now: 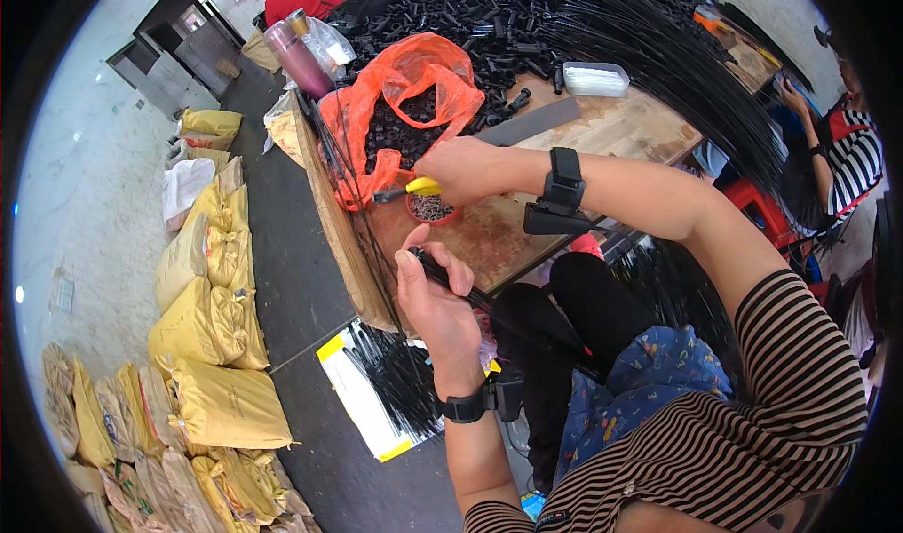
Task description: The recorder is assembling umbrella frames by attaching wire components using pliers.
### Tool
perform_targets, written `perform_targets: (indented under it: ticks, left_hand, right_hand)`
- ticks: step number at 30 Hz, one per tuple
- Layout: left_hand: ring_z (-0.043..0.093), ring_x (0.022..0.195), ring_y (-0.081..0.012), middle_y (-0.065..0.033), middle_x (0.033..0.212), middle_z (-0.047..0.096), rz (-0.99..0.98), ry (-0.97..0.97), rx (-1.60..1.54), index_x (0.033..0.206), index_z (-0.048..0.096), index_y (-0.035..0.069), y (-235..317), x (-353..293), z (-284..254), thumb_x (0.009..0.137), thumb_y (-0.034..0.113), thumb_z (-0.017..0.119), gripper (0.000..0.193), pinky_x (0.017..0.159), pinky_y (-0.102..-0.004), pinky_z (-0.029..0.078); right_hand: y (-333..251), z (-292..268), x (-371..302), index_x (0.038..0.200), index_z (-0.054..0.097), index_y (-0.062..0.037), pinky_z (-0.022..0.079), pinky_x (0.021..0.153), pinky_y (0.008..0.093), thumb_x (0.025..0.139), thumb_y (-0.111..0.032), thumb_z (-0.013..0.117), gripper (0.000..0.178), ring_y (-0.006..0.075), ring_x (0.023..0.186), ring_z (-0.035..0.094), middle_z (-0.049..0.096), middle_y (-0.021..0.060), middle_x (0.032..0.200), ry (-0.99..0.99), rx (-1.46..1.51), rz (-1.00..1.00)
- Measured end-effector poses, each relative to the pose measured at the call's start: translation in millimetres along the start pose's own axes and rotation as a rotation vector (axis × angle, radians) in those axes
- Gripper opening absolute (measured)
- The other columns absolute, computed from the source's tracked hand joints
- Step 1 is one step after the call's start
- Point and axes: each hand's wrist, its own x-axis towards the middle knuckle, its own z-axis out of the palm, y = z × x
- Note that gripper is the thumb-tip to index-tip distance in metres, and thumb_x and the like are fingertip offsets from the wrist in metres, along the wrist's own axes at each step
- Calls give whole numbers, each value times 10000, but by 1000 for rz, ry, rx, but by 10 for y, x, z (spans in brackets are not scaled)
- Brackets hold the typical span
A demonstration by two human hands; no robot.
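Note:
My left hand (438,293), palm turned up, is closed around the thicker end of a slim black rod (435,268). The rod runs back toward my lap. Above the table my right hand (466,171) grips a tool with a yellow handle (423,186) and a dark grey end (387,195); its exact kind does not show. Just under that tool stands a small red bowl (455,219) of tiny metal pieces, partly hidden. Beyond it, an orange-red plastic bag (442,53) lies open, full of small dark parts (395,128).
Black handle-like parts (451,25) heap across the far wooden table (649,124), beside long black rods (640,44). A pink flask (298,60) and a clear plastic box (595,79) stand there. Yellow sacks (226,401) line the left wall. Other people sit at far left and right.

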Motion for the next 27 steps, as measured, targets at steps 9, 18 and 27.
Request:
perform_targets:
  ticks: [9,18,27]
  left_hand:
    - [385,541,-91,-12,779,493,-10,-9,-11,1180,510,17,-21,16,48,1003,381,431,413,527,-250,302]
    - [425,559,-90,-14,808,497,-8,-9,14,1189,517,-7,-51,15,120,1008,362,430,421,520,-244,330]
    - [481,582,-98,-90,1006,598,92,56,193,1243,487,-38,-116,27,296,1010,340,440,447,512,-248,374]
  right_hand:
    - [183,-64,-96,918,579,-16,495,603,245,766,-56,689,192,104,696,596,604,27,780,-82,932,167]
    - [127,-111,-557,1053,531,-27,521,683,249,868,-79,643,223,85,773,580,586,22,852,-170,1378,-29]
    - [-32,-174,-836,1037,537,-17,495,616,246,830,-81,652,246,101,707,582,584,33,873,108,1146,58]
